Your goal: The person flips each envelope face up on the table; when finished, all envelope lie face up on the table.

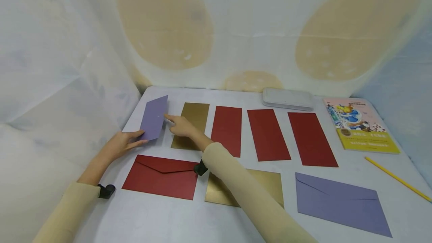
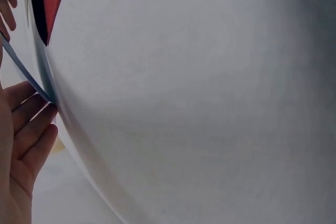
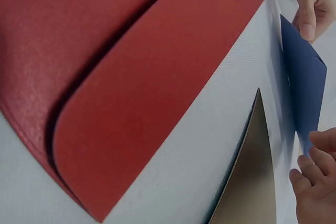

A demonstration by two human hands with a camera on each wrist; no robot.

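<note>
Presently the purple envelope [image 1: 154, 118] lies far-left, long axis pointing away; left hand [image 1: 122, 142] pinches its near end; right hand [image 1: 180, 125], forefinger extended, touches its right edge beside the gold envelope [image 1: 191, 125].

The scene was lit brightly and evenly by soft, diffuse light; no single source could be made out. Only faint, short shadows were cast under the envelopes and the arms on the table [image 1: 162, 216]. No harsh glare was seen. The head view was sharp in the middle, but its edges were bowed by wide-angle distortion and the backdrop was rendered hazy. The left wrist view was filled by a blurred, pale grey surface, darker towards its upper right. The right wrist view was close and slightly soft, with the paper grain visible.
</note>
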